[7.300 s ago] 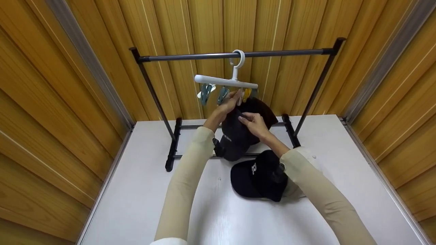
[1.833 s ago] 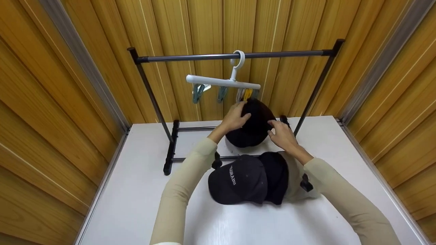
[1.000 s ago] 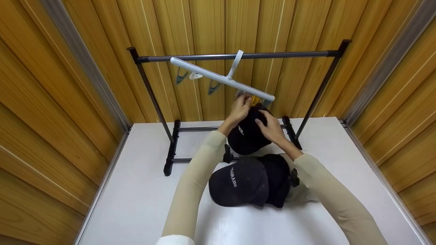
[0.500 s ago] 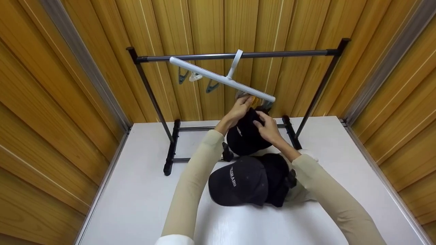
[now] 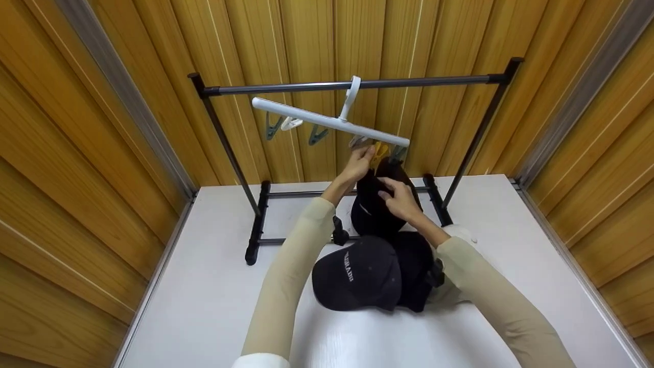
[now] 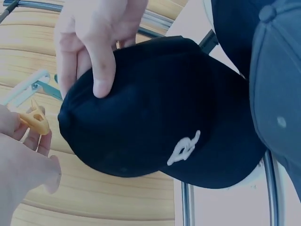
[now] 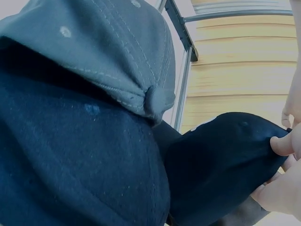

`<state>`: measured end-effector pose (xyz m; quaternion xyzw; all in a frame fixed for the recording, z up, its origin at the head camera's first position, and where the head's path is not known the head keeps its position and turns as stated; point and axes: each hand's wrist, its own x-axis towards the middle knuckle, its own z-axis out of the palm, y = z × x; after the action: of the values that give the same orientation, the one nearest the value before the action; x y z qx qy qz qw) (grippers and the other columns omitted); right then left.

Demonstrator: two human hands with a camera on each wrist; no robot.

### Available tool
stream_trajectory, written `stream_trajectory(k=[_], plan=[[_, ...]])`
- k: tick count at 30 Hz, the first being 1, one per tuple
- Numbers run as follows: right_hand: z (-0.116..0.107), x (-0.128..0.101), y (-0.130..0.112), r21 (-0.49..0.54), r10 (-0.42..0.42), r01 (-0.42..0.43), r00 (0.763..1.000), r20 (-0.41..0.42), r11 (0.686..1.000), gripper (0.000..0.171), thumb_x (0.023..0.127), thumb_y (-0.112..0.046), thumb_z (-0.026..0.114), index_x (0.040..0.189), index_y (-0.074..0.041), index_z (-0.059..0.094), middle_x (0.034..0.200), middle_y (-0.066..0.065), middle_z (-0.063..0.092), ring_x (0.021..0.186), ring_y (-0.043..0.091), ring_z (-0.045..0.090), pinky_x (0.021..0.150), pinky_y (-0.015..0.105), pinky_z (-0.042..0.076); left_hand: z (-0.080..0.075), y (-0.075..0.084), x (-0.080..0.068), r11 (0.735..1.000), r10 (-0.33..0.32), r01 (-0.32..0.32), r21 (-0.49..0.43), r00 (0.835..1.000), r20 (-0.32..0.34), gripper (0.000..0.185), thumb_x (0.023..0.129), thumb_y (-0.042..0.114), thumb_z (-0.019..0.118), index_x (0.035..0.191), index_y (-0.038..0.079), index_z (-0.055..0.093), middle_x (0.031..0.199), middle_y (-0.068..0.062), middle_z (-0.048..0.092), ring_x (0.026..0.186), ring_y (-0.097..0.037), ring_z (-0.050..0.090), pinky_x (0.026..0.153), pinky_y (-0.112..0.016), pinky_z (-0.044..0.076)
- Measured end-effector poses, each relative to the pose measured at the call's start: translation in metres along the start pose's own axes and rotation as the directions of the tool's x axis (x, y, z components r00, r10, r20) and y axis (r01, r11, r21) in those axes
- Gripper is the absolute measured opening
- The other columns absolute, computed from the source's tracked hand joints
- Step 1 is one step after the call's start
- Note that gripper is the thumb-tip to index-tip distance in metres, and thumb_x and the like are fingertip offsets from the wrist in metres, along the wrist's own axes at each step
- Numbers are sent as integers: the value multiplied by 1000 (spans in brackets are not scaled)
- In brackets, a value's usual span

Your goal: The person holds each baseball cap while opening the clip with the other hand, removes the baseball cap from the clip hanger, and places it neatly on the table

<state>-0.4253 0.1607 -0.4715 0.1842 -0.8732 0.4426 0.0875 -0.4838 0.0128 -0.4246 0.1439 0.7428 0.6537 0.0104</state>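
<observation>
My left hand (image 5: 356, 166) pinches a yellow clip (image 6: 37, 121) under the white hanger (image 5: 332, 121). My right hand (image 5: 401, 200) pinches the back of the crown of a black baseball cap (image 6: 136, 108) with a white emblem. In the left wrist view the cap and the yellow clip stand apart, with bare wall between them. Behind this cap hangs another dark cap (image 5: 403, 176), below a grey-green clip (image 5: 398, 153) at the hanger's right end. The right wrist view shows my right thumb and fingertips (image 7: 282, 145) at the cap's edge.
A dark grey cap (image 5: 357, 271) with white lettering, a black cap (image 5: 416, 266) and a light cap (image 5: 449, 294) lie nested on the white table (image 5: 214, 306). The hanger hooks over a black rack's rail (image 5: 286, 88). Other clips (image 5: 317, 135) dangle on its left half.
The dark grey cap, held below the hanger about 7 s ago, now lies on the nested caps. Lately the hanger has tilted less, and my right hand has moved the black cap slightly lower.
</observation>
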Motion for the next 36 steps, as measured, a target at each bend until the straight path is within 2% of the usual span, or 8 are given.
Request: stream_trajectory(k=[4,7,9,13,15,17,28,36], plan=[[-5,-4,0,-6,30,-30,999,46,1000,42,93,-3,58,135,-2,55,136,20,56,127,36,53,108,50,40,-10,-6,-6,996,-34,36,82,999,-16,47,106,28,35,143,1,45,147,-14,47,138,-24,43,115,-33,34],[-8,-5,-1,-9,24,-23,997,71,1000,45,93,-4,59,137,-2,53,134,21,57,125,37,54,107,50,41,-23,-9,-11,952,30,-17,307,999,-39,46,105,26,39,143,0,45,147,-16,48,138,-27,43,115,-35,34],[-10,-4,-1,-27,17,-15,996,85,1000,46,92,-6,61,137,1,52,133,24,57,124,38,55,105,51,43,-33,-13,-16,855,101,-66,514,994,-40,44,104,23,41,141,0,47,145,-18,49,138,-30,43,115,-39,34],[-11,-3,0,-59,30,-23,991,128,998,49,93,-14,63,135,7,51,132,28,56,121,41,56,102,52,45,-57,-22,-34,591,136,-76,803,991,-7,46,102,24,45,143,3,45,151,-16,43,144,-31,33,114,-53,31],[-11,-2,1,-55,42,-34,988,145,998,46,93,-17,64,131,7,55,131,27,58,118,40,59,101,51,46,-70,-25,-44,513,120,-77,855,993,17,48,101,26,47,144,4,44,153,-16,39,145,-32,30,113,-57,31],[-10,1,0,-36,56,-51,987,150,998,40,93,-17,65,127,4,61,128,24,61,117,37,60,101,50,47,-83,-27,-52,473,105,-74,878,994,27,49,101,27,49,145,5,44,154,-16,37,146,-32,30,112,-58,31],[-5,22,-22,90,182,-182,983,18,979,37,90,-26,70,120,-5,67,124,15,65,123,31,56,107,42,42,-144,-23,-88,370,29,8,929,999,-20,55,100,26,51,150,8,35,159,-15,27,150,-31,19,119,-55,20],[-25,37,-47,430,347,-353,933,95,831,49,95,-26,62,136,-1,52,145,18,47,136,29,43,114,37,35,-164,-24,-109,338,57,18,941,998,-40,58,98,28,53,150,8,35,159,-16,27,149,-32,20,119,-56,17]])
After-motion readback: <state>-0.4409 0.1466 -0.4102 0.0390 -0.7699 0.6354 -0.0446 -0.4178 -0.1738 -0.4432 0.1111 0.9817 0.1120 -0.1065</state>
